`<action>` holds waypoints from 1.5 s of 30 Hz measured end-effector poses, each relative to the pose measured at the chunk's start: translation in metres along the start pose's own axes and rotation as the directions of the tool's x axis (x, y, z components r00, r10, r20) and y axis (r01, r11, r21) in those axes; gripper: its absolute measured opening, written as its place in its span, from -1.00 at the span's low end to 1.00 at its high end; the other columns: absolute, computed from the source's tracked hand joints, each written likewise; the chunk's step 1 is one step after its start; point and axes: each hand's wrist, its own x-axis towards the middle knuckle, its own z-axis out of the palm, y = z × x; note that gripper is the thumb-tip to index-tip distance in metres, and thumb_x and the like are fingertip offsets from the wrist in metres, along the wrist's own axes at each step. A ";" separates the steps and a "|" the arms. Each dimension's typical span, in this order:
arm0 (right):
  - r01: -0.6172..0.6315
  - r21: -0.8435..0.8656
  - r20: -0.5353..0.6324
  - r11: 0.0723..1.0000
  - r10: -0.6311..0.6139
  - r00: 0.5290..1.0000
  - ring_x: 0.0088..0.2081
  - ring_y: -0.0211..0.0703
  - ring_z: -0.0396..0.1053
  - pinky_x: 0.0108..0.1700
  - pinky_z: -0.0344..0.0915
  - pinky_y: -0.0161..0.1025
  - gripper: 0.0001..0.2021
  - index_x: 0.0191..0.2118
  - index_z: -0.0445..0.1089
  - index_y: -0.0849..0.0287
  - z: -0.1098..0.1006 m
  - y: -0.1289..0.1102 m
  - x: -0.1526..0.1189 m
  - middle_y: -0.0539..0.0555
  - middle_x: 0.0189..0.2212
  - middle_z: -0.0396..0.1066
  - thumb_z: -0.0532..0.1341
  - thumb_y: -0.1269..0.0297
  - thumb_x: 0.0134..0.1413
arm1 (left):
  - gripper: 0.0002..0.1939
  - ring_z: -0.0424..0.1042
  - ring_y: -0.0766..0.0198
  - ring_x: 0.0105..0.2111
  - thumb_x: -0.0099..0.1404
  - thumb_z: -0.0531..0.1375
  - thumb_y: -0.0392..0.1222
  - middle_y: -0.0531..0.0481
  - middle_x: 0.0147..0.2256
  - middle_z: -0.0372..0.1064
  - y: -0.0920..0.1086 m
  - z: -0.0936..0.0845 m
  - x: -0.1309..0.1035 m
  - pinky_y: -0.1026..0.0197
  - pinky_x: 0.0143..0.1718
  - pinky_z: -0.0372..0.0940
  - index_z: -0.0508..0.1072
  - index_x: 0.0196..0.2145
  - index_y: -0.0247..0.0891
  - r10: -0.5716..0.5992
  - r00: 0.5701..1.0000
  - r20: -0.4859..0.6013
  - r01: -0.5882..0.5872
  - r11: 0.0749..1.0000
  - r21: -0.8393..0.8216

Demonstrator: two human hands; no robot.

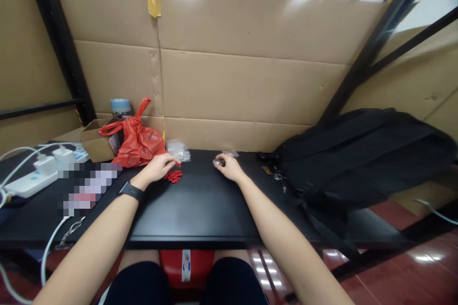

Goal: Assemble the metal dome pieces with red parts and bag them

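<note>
My left hand (161,167), with a dark watch (131,191) on its wrist, is pinched around a small red piece (178,164). Just below its fingertips lies a little pile of similar red pieces (174,177) on the black tabletop (193,205). To the right, my right hand (230,167) is closed on a small, shiny, roundish dark-and-silver object (218,162). The fingers partly cover that object, so its exact kind is unclear. Clear plastic bags (179,150) lie behind the red pile.
A knotted red plastic bag (139,145), a small cardboard box (96,140) and a blue-lidded jar (120,106) stand back left. A white power strip (30,181) with cables sits at far left. A black backpack (361,157) fills the right side. Cardboard panels (232,81) wall the back.
</note>
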 end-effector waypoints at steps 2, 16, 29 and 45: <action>-0.008 0.015 -0.015 1.000 0.008 1.000 -0.22 -0.07 0.46 -0.07 0.36 -0.11 -0.79 -0.17 0.46 0.16 0.002 0.003 0.000 0.13 -0.24 0.53 0.29 0.33 0.01 | -0.70 0.52 0.13 -0.17 0.36 0.08 -0.07 -0.07 -0.20 0.57 -0.001 0.000 0.000 0.18 -0.09 0.36 0.58 -0.25 -0.22 0.000 1.000 0.011 0.000 1.000 0.030; -0.013 0.125 -0.198 0.992 0.038 0.979 -0.18 -0.03 0.44 -0.04 0.35 -0.05 -0.72 -0.16 0.37 0.11 0.003 -0.027 0.000 0.12 -0.20 0.49 0.28 0.33 -0.08 | -0.76 0.48 0.21 -0.27 0.42 0.12 -0.08 -0.05 -0.28 0.52 0.028 0.005 0.016 0.21 -0.15 0.31 0.52 -0.27 -0.23 0.226 0.968 -0.107 -0.213 0.969 0.125; -0.067 0.421 -0.178 0.904 0.155 0.972 -0.24 -0.14 0.49 -0.20 0.40 -0.23 -0.66 -0.21 0.35 0.11 0.006 -0.075 -0.007 0.03 -0.23 0.49 0.29 0.38 -0.24 | -0.82 0.33 0.12 -0.09 0.43 0.05 -0.15 -0.10 -0.11 0.36 0.021 0.058 0.035 0.05 0.00 0.22 0.42 -0.25 -0.21 0.216 0.969 -0.116 -0.182 0.950 0.252; 0.054 0.624 -0.042 0.780 -0.035 0.998 -0.02 -0.06 0.47 -0.01 0.38 -0.13 -0.64 -0.14 0.41 0.09 0.000 -0.098 -0.018 0.13 -0.05 0.49 0.39 0.31 -0.15 | -0.78 0.35 0.14 -0.06 0.41 0.07 -0.14 -0.13 -0.15 0.32 0.035 0.071 0.028 0.05 0.08 0.26 0.44 -0.32 -0.24 0.044 0.981 -0.187 -0.076 0.983 -0.167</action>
